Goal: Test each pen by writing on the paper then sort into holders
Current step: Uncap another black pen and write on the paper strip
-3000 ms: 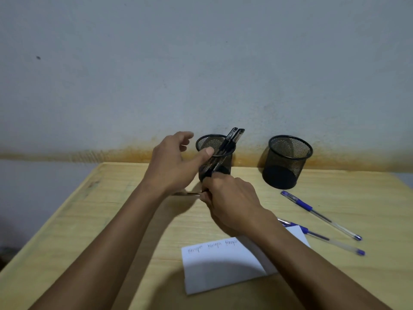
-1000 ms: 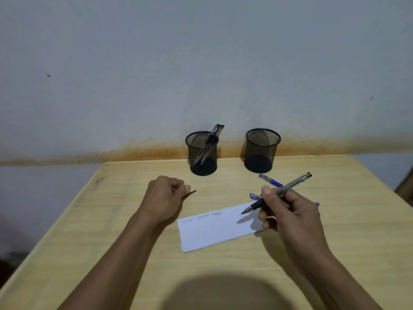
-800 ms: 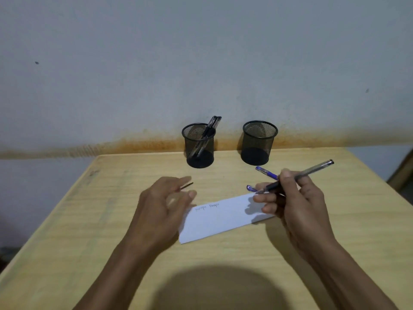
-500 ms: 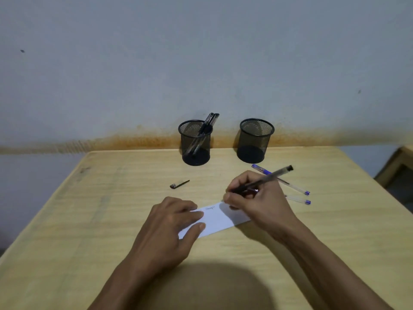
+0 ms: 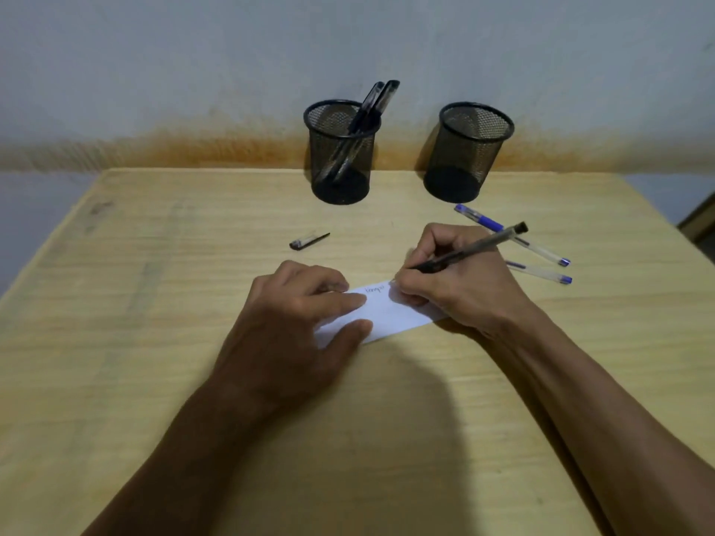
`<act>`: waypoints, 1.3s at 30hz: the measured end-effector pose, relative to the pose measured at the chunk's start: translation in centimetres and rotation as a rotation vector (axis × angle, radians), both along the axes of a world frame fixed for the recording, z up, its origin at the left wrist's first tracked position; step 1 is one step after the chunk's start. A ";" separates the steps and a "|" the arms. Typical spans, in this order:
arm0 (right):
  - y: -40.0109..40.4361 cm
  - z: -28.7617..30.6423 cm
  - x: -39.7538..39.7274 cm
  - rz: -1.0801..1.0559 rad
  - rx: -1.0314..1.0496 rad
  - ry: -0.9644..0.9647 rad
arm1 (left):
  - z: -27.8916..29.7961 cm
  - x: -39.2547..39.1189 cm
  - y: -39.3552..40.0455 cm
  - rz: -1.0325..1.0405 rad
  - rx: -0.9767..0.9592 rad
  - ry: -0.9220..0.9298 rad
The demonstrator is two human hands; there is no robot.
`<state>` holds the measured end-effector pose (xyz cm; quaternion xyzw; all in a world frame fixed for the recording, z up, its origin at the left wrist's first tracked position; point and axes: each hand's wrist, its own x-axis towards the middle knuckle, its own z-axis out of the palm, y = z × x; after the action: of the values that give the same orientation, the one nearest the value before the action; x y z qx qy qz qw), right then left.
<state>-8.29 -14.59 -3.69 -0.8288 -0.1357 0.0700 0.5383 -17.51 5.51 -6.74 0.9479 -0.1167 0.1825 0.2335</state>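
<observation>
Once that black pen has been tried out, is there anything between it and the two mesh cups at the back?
Nothing visible blocks it. The black pen is in the right hand; the desk up to the left holder and right holder is bare. The pen cap and blue pens lie off to the sides.

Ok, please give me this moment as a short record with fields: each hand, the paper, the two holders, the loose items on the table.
left hand: flat on the paper, pressing it down
right hand: grip on black pen, tip at the paper
paper: white slip with some handwriting
left holder: black mesh, dark pens inside
right holder: black mesh, no pens seen inside
pen cap: lying alone on the table
blue pens: two, lying right of the hand
</observation>
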 end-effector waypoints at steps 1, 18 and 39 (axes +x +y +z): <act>0.0 -0.2 0.1 0.005 -0.012 -0.014 | 0.1 0.0 0.0 0.002 -0.016 0.013; 0.0 -0.8 0.7 0.023 -0.047 -0.077 | 0.3 0.0 -0.2 0.014 -0.075 0.041; -0.1 -0.8 0.3 0.018 0.008 -0.102 | 0.2 -0.1 -0.1 0.024 -0.073 0.049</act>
<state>-7.96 -14.73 -4.48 -0.8279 -0.1707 0.0323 0.5333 -17.56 5.37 -6.57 0.9443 -0.0929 0.1663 0.2683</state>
